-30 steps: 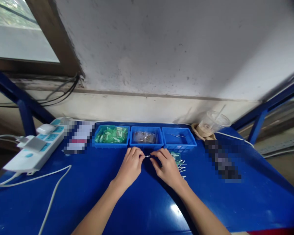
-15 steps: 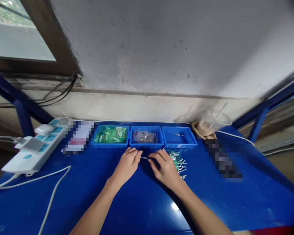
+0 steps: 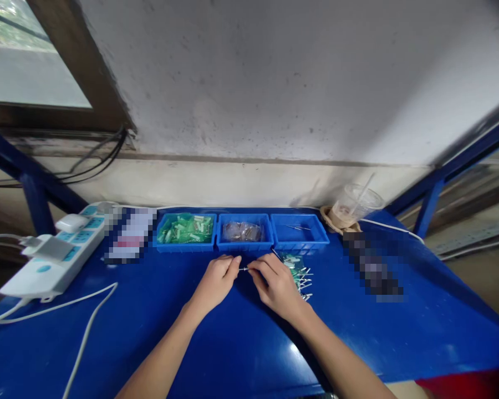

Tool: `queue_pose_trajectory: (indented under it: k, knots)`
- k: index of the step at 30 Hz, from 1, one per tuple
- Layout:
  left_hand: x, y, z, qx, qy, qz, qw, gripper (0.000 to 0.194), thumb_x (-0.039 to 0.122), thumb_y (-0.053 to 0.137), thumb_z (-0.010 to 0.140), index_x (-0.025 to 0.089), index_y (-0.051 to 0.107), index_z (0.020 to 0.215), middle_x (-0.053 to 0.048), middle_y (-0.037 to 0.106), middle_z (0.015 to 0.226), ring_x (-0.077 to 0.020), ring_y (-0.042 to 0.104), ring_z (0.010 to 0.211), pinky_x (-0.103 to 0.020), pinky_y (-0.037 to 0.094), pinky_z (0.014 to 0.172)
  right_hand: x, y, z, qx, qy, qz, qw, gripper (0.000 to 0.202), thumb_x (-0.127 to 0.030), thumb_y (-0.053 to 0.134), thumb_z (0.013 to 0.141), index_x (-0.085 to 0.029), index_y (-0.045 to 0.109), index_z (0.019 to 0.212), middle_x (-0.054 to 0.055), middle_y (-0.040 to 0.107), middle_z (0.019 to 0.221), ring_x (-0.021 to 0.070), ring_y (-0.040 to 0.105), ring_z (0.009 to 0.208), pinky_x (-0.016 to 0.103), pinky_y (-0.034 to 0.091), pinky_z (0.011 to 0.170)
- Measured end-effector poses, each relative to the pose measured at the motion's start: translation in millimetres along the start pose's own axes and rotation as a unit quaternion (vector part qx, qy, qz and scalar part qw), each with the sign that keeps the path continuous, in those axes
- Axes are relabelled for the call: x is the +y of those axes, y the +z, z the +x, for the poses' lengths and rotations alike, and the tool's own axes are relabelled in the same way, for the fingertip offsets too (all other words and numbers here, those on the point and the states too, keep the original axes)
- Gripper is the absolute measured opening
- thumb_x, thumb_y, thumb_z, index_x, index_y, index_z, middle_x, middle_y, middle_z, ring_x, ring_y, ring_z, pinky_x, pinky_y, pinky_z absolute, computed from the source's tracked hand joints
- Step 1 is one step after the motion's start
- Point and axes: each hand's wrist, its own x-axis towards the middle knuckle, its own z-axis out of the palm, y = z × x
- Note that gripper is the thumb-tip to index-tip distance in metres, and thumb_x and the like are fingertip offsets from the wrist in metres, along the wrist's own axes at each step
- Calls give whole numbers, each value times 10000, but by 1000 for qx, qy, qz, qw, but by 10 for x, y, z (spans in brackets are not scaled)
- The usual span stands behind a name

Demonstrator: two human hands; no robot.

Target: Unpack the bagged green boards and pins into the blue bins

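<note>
Between my two hands runs a small thin metal pin (image 3: 243, 269) with a wider collar; most of it is hidden by the fingers. My left hand (image 3: 219, 280) pinches its left end between thumb and forefinger. At the other end, the closed fingertips of my right hand (image 3: 275, 282) are on the pin. Just right of that hand lies a loose heap of thin metal and white pieces (image 3: 303, 281), partly on green wrapping. Behind the hands stand three blue bins in a row: a left bin (image 3: 185, 249), a middle bin (image 3: 245, 245) and a right bin (image 3: 300, 244).
Green bagging with white pieces (image 3: 187, 229) fills the left bin; a clear bag of small parts (image 3: 243, 231) lies in the middle one. Thin metal pieces (image 3: 298, 228) lie in the right bin. A power strip (image 3: 54, 271), white cable (image 3: 87, 332) and plastic cup (image 3: 357, 205) flank them.
The gap between my hands has narrowed slightly, with the right fingertips now closer in on the pin. The whole view has shifted a little.
</note>
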Motion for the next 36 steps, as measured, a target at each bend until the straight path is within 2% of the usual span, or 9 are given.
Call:
queue_pose_trajectory:
  k: [4, 6, 9, 11, 14, 17, 21, 28, 36]
  knots:
    - [39, 28, -15, -18, 18, -7, 1000, 467, 342, 298, 937, 175, 443, 525, 11, 499, 537, -130, 510, 598, -260, 377, 675, 19, -34, 14, -16, -9, 5, 1000, 97, -179, 456, 886, -178, 547, 920, 65, 597, 849, 174, 529, 783, 320, 434, 725]
    - [64, 32, -35, -14, 15, -18, 1000, 469, 350, 303, 938, 175, 496, 548, 4, 533, 579, -134, 540, 646, -257, 387, 712, 78, -101, 35, 3, -4, -6, 1000, 103, -191, 443, 891, -179, 542, 864, 58, 581, 791, 168, 519, 741, 306, 426, 690]
    - [85, 55, -70, -23, 9, -29, 999, 392, 350, 311, 937, 186, 579, 704, -10, 608, 735, -141, 576, 737, -245, 411, 713, 300, -249, 72, 125, 75, -69, 987, 147, -236, 426, 898, -178, 535, 817, 47, 552, 725, 166, 513, 698, 295, 414, 655]
    - [92, 114, -74, -33, 14, -2, 999, 307, 344, 330, 932, 203, 579, 822, -9, 622, 814, -141, 580, 750, -244, 420, 693, 509, -346, 84, 223, 169, -128, 952, 176, -311, 451, 890, -163, 543, 915, 44, 560, 735, 167, 526, 681, 299, 417, 653]
    - [120, 277, -18, -13, 19, 111, 994, 206, 339, 397, 909, 240, 564, 975, -14, 618, 925, -162, 589, 804, -257, 417, 672, 764, -425, 74, 258, 250, -161, 919, 345, -398, 466, 873, -131, 518, 1085, 34, 560, 715, 177, 541, 675, 298, 425, 635]
    - [164, 440, 82, 8, 5, 228, 974, 252, 363, 447, 886, 293, 534, 1111, -27, 589, 1033, -199, 599, 860, -269, 404, 630, 809, -403, 62, 226, 229, -165, 932, 327, -390, 442, 881, -135, 554, 1053, 43, 567, 715, 186, 545, 710, 308, 432, 675]
    - [155, 508, 149, -5, -2, 279, 960, 198, 342, 405, 907, 293, 575, 996, -17, 577, 1012, -187, 611, 829, -261, 383, 599, 617, -303, 60, 174, 156, -137, 963, 255, -336, 434, 890, -159, 589, 988, 52, 570, 722, 183, 539, 721, 296, 431, 680]
    - [41, 444, 130, 25, 22, 210, 977, 198, 284, 328, 932, 234, 519, 906, -6, 619, 951, -165, 604, 826, -257, 378, 635, 445, -189, 12, 14, 23, -85, 996, 167, -276, 492, 866, -188, 603, 955, 51, 602, 791, 165, 540, 736, 281, 422, 679]
    - [12, 432, 147, 58, 50, 138, 987, 297, 299, 289, 941, 209, 500, 753, -8, 641, 804, -161, 599, 755, -254, 377, 652, 389, -245, -18, -37, -9, -67, 997, 75, -219, 525, 843, -203, 590, 875, 37, 587, 800, 160, 536, 770, 276, 414, 701]
